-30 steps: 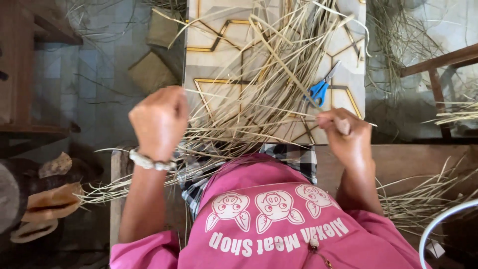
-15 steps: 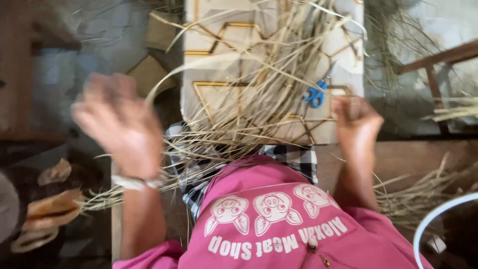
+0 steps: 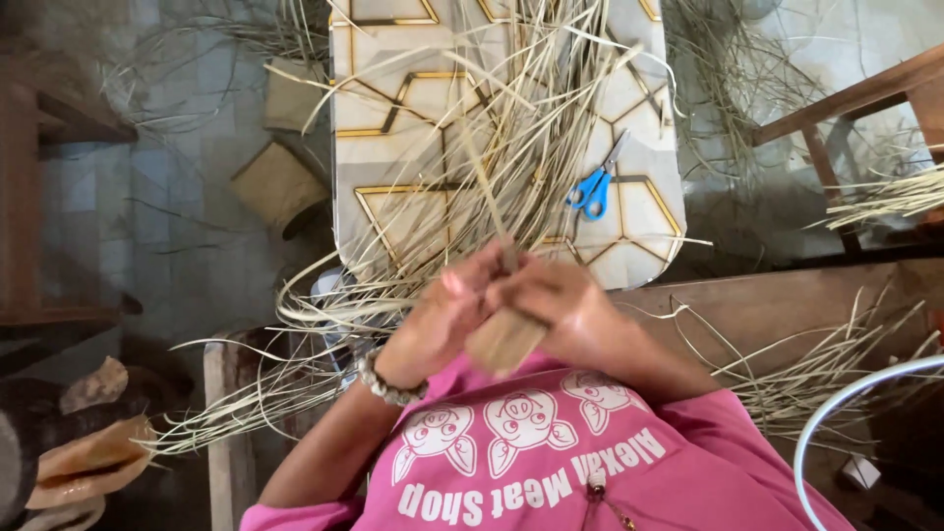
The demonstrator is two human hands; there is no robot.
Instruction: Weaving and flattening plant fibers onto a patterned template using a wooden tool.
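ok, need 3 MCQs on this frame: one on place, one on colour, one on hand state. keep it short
1. Where do the scissors lie?
A. on the patterned board, among the straw strips
B. on the floor at left
C. in the left hand

2. What colour are the scissor handles?
A. red
B. blue
C. black

3. How do the hands stand?
A. spread wide apart
B. left hand and right hand brought together at the chest, around a tan woven piece
C. both flat on the board

Answers:
1 A: they rest on the board's right part, amid strips.
2 B: both loops are bright blue.
3 B: the fingers meet over the tan piece; a strip rises from it.
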